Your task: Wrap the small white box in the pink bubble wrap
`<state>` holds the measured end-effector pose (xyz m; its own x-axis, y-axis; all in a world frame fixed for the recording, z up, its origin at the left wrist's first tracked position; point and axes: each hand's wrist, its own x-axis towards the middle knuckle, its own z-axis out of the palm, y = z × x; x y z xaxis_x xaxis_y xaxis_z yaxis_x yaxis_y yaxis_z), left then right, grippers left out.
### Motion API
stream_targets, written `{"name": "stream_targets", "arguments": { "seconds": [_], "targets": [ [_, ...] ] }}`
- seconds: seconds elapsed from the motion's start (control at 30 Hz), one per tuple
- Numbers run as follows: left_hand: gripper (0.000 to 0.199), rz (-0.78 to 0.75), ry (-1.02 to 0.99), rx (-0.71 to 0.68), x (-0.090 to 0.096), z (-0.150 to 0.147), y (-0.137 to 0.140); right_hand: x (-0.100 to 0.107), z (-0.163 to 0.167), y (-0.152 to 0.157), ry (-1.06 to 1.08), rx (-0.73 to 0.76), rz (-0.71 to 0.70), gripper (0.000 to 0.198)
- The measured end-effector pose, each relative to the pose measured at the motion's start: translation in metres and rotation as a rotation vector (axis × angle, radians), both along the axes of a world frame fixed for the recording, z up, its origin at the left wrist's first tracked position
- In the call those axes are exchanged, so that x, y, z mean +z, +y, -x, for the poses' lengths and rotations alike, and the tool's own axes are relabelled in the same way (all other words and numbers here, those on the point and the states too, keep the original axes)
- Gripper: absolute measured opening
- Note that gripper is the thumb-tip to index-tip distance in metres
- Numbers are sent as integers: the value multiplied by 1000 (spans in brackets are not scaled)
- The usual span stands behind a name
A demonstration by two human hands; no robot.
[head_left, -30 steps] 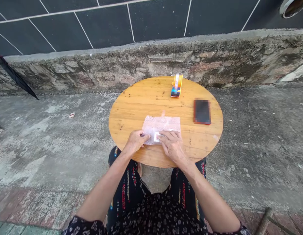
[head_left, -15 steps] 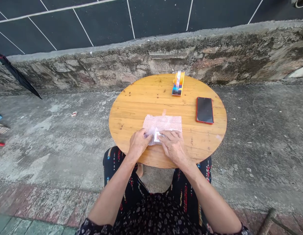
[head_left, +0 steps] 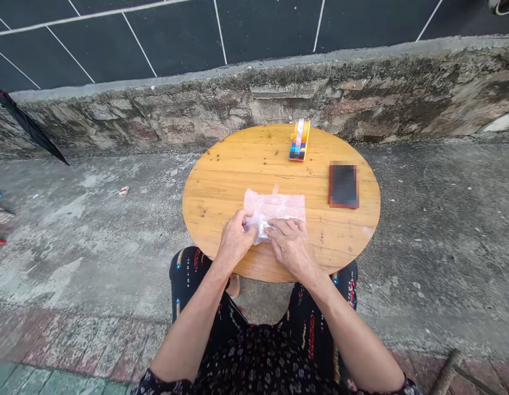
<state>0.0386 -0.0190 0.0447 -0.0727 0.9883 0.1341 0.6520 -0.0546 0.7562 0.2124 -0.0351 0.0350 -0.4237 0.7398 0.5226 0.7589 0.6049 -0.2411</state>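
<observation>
A pinkish, translucent sheet of bubble wrap [head_left: 279, 206] lies on the round wooden table [head_left: 229, 164] near its front edge. My left hand [head_left: 236, 236] is closed at the sheet's left edge, thumb and fingers pinching a lifted fold of it. Under the front part of the wrap is a small white rectangular object [head_left: 263, 229]; its kind is not clear. My right hand [head_left: 290, 241] rests over the right side of the sheet, fingers stretched out flat and their tips pressing by the white object. Part of the wrap is hidden below that hand.
A yellow and blue tape dispenser [head_left: 299, 140] stands toward the table's back. A phone in a red case [head_left: 344, 185], blurred out, lies on the right. Beyond the table is a low stone wall [head_left: 175, 118]. A folded black umbrella [head_left: 29, 126] leans at far left.
The left edge of the bubble wrap has shifted slightly right, and my left fingers have risen and curled a little more around it. My right hand stays almost where it was.
</observation>
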Motion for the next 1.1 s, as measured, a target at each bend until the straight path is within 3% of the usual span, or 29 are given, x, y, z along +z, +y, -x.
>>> {"name": "stream_targets", "arguments": {
  "seconds": [0.2, 0.63, 0.83, 1.1],
  "targets": [
    [56, 23, -300, 26, -6, 0, 0, -1, 0, 0, -11, -3, -10, 17],
    [63, 201, -856, 216, 8, -11, -6, -1, 0, 0, -14, -4, -46, 17],
    [58, 281, -901, 214, 1, -6, -6, -5, 0, 2, 3, 0, -37, 19],
    [24, 214, -826, 187, -3, -12, -4, -3, 0, 1, -28, 2, -20, 19]
  ]
}}
